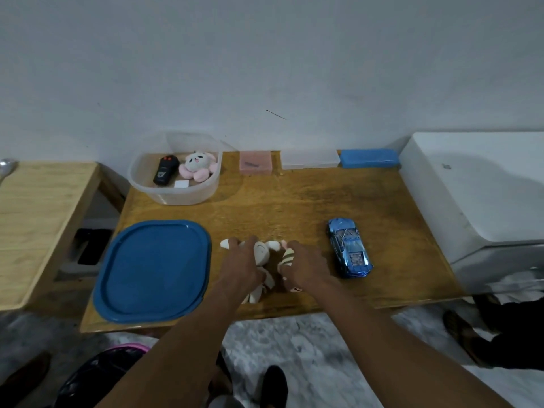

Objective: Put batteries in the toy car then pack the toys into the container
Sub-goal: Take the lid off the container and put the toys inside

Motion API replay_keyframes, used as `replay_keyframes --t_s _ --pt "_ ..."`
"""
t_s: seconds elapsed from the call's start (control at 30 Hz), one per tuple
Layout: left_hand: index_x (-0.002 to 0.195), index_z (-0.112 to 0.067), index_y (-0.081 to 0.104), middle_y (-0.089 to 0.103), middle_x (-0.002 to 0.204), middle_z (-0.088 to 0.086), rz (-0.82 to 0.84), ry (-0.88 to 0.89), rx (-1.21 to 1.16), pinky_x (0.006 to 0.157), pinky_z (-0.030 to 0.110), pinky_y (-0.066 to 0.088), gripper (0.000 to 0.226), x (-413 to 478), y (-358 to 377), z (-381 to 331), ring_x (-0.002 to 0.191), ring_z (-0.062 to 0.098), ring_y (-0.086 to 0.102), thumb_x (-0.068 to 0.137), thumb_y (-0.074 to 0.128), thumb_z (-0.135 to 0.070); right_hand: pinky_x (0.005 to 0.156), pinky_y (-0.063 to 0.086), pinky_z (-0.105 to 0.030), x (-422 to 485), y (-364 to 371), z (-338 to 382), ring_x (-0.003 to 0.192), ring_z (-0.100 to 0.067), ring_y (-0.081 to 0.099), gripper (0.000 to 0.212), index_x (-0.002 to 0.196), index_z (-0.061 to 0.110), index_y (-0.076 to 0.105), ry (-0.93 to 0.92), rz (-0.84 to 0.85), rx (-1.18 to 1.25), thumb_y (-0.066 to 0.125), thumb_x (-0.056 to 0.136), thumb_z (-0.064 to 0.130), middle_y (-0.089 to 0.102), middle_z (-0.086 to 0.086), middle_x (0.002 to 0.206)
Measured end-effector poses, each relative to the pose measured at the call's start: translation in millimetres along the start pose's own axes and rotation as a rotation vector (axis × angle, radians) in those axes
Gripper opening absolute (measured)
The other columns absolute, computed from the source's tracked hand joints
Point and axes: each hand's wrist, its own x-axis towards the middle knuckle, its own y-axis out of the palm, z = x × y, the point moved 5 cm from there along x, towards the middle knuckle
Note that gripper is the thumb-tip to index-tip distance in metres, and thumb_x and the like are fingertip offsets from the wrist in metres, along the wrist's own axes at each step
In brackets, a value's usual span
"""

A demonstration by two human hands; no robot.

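At ten o'clock the clear container (176, 184) holds a black remote (165, 169) and pink plush (197, 166); its blue lid (153, 270) lies nearer. My left hand (241, 267) and right hand (304, 267) both grip a cream plush toy (263, 254) on the desk (294, 201). The blue toy car (348, 248) sits just beside, at three o'clock.

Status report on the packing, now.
Both hands, left and right, on cream plush toy. Blue car on table, unpacked. Container open, lid aside. Path clear.
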Motion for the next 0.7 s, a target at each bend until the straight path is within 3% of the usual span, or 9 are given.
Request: replay_keyframes --t_s 0.1,0.23,0.33,0.4,0.47,0.6,0.7 --pt "0.134 -0.024 0.045 0.037 0.132 0.009 -0.053 0.011 -0.040 0.076 0.030 0.049 0.070 -1 -15 -1 0.105 0.028 0.056 0.073 0.078 -0.017 0.058 0.041 -0.022 2 -6 2 0.098 -0.021 0.055 0.053 0.127 0.028 0.045 -0.008 -0.013 0.045 0.067 0.080 0.041 0.060 -0.006 0.114" --pt "0.135 -0.024 0.044 0.036 0.131 0.008 -0.148 0.035 -0.047 0.084 0.035 0.052 0.070 6 -62 2 0.108 0.029 0.055 0.074 0.078 -0.018 0.068 0.048 -0.027 13 -32 29 0.097 -0.024 0.057 0.045 0.123 0.026 0.047 -0.045 -0.090 0.042 0.062 0.083 0.039 0.061 -0.005 0.110" --pt "0.136 -0.022 0.043 0.035 0.132 0.010 -0.252 0.046 -0.064 0.086 0.038 0.052 0.074 17 -112 7 0.108 0.031 0.055 0.071 0.078 -0.016 0.047 0.040 -0.024 26 -56 69 0.084 -0.024 0.056 0.042 0.120 0.030 0.046 -0.085 -0.108 0.122 0.061 0.082 0.039 0.058 -0.008 0.107" --pt "0.138 -0.021 0.042 0.036 0.132 0.011 -0.311 0.047 -0.049 0.088 0.038 0.049 0.077 26 -146 14 0.108 0.032 0.054 0.070 0.078 -0.017 0.050 0.047 -0.028 36 -69 101 0.083 -0.028 0.058 0.050 0.119 0.038 0.043 -0.124 -0.120 0.162 0.062 0.074 0.042 0.055 -0.010 0.110" --pt "0.139 -0.021 0.041 0.038 0.131 0.012 -0.360 0.049 -0.015 0.089 0.038 0.047 0.079 37 -177 25 0.108 0.033 0.054 0.069 0.078 -0.018 0.063 0.055 -0.034 47 -81 133 0.085 -0.028 0.060 0.059 0.123 0.041 0.040 -0.184 -0.167 0.145 0.062 0.068 0.043 0.059 -0.008 0.109" --pt "0.141 -0.020 0.041 0.039 0.132 0.012 -0.386 0.029 -0.014 0.091 0.035 0.046 0.081 63 -220 53 0.110 0.033 0.054 0.069 0.078 -0.018 0.054 0.049 -0.027 67 -95 184 0.070 -0.018 0.057 0.047 0.116 0.028 0.048 -0.216 -0.231 0.091 0.066 0.073 0.030 0.061 -0.001 0.090" --pt "0.141 -0.021 0.040 0.040 0.131 0.010 -0.386 0.020 -0.014 0.090 0.036 0.046 0.080 87 -245 75 0.109 0.032 0.056 0.070 0.078 -0.022 0.050 0.050 -0.026 88 -92 218 0.070 -0.019 0.059 0.048 0.116 0.030 0.047 -0.208 -0.224 0.109 0.065 0.072 0.029 0.061 -0.004 0.093"
